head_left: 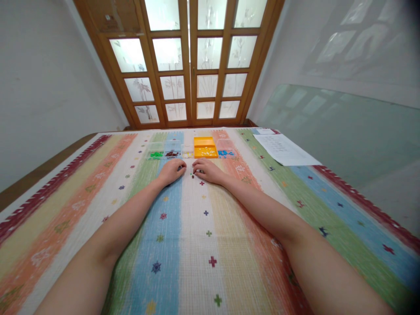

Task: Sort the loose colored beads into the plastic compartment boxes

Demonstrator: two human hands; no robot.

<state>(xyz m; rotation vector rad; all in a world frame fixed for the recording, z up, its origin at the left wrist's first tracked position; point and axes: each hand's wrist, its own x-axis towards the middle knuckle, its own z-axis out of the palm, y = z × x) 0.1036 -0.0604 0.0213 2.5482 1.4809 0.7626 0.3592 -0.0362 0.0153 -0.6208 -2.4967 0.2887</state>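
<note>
My left hand [173, 171] rests on the striped cloth with its fingers curled inward. Facing it, my right hand [208, 170] has its fingertips bent together. Whatever either hand may hold is too small or hidden to make out. In the narrow gap between them, close to my right fingertips, lie a tiny green piece [191, 174] and a dark piece [193, 177]. Just beyond the hands stands a row of small boxes: green pieces [156, 155], dark brown pieces [172, 154], pale yellow pieces [188, 155], an orange box [205, 142] with white pieces, and blue pieces [225, 153].
A striped tablecloth [197, 262] covers the table. Printed paper sheets [282, 149] lie at the far right. Behind the table are wooden doors [193, 74] with glass panes, and a glass panel [321, 127] leans along the right wall.
</note>
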